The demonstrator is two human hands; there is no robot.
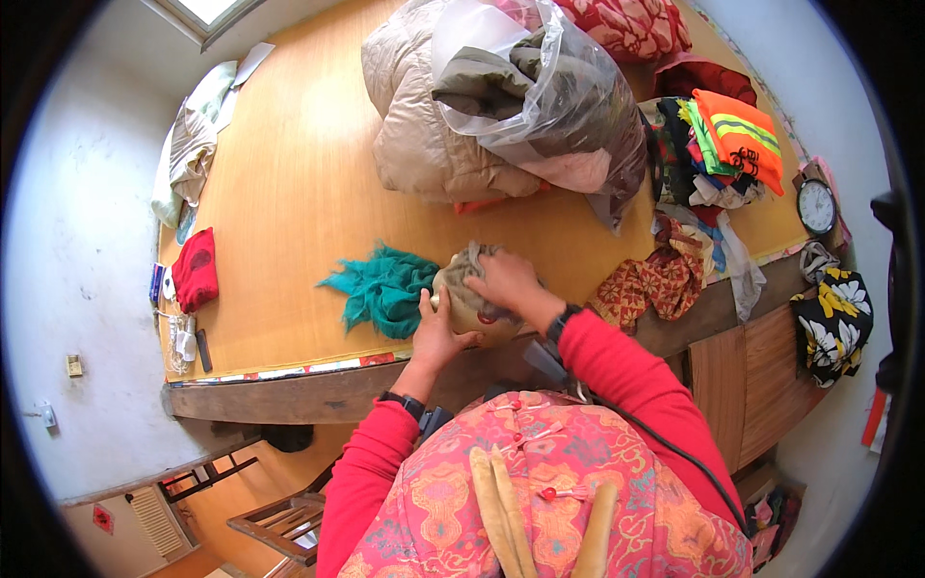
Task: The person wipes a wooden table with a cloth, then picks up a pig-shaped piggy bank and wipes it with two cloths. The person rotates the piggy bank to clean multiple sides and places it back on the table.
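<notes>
At the near edge of the wide bed platform, my left hand (441, 334) steadies a beige rounded object (497, 335) with its fingers spread over the side. What this object is cannot be made out, as both hands cover much of it. My right hand (512, 283) grips a grey-brown cloth (462, 269) bunched on top of the beige object. Something small and dark red shows beneath the right palm. Just left of my hands lies a crumpled teal scarf (394, 292) with ragged edges.
Beyond my hands are a puffy beige quilt (412, 115) and a clear plastic bag (578, 94) stuffed with clothes. On the right are folded clothes (741, 141), a red patterned cloth (650, 285) and a round clock (816, 206). A red cloth (195, 271) lies far left.
</notes>
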